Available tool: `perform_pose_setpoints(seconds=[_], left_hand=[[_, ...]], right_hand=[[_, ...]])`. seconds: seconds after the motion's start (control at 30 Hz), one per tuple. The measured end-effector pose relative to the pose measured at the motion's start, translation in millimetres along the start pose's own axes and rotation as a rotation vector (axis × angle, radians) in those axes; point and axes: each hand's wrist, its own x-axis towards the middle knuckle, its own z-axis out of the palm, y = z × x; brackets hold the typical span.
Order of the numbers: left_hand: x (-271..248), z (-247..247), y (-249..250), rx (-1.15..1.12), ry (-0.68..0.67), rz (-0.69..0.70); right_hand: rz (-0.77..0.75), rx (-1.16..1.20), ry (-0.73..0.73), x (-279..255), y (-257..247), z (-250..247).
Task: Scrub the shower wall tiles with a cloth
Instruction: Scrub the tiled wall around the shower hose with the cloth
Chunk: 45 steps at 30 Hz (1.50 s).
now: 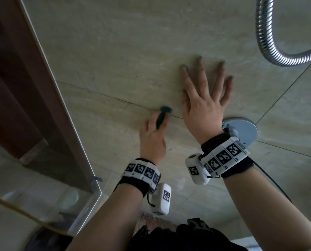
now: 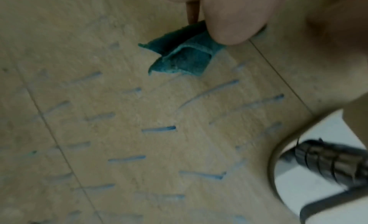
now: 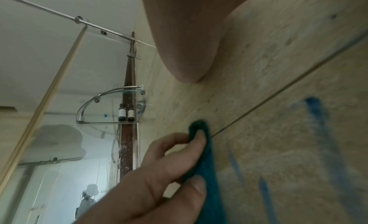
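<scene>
The shower hose [image 1: 270, 51] runs off the top and right edges of the head view. The round metal plate [image 1: 245, 131] is half hidden behind the right wrist. In the left wrist view the blue marks [image 2: 159, 129] smear with blur, and fingers [image 2: 231, 22] cover the cloth's [image 2: 179, 57] upper part. Labels on the two bottles [image 3: 125, 112] are too small to read.

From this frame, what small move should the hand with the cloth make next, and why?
Probably drag the folded teal cloth down the beige wall tile over the nearest blue streaks. The left hand pinches the cloth at the grout line, and many streaks still show below it. The right hand lies flat on the wall, seemingly bracing.
</scene>
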Motion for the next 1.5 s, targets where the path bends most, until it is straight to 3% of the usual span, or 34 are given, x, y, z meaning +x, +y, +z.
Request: perform_pose_setpoints(seconds=[0.1,0.17,0.3,0.37,0.5,0.53,0.57,0.7,0.77,0.97,1.1,1.5], left_hand=[[-3,2,3,0.061,-0.083,0.181],[0,-1,-4,0.125,-0.05,0.179],[8,-7,-11,0.099,0.117,-0.2],[8,-4,-1,0.065,0.13,-0.249],[4,5,21,0.102,0.061,0.086],[5,3,21,0.124,0.063,0.11],[7,1,18,0.125,0.086,0.077],[28,-14,6,0.043,0.215,-0.308],[34,-13,9,0.015,0.232,-0.378],[28,-18,-4,0.056,0.2,-0.152],[50,-39,-33,0.069,0.27,-0.246],[81,-86,-104,0.127,0.263,-0.075]], right_hand=[[-0.032,-0.007,-0.015,-1,6,-2],[-0.033,-0.007,-0.011,-1,7,-3],[-0.036,0.009,-0.019,-1,6,-5],[-0.039,0.01,-0.018,-2,7,-6],[-0.064,0.008,-0.016,-2,9,-7],[-0.075,0.011,-0.015,-2,10,-7],[-0.085,0.015,-0.011,-2,12,-7],[-0.102,0.041,0.004,-3,14,-7],[-0.106,0.06,-0.003,-2,12,-6],[-0.094,0.021,0.021,7,-5,2],[-0.05,0.013,0.067,22,-30,12],[0.092,0.002,0.133,63,-116,35]])
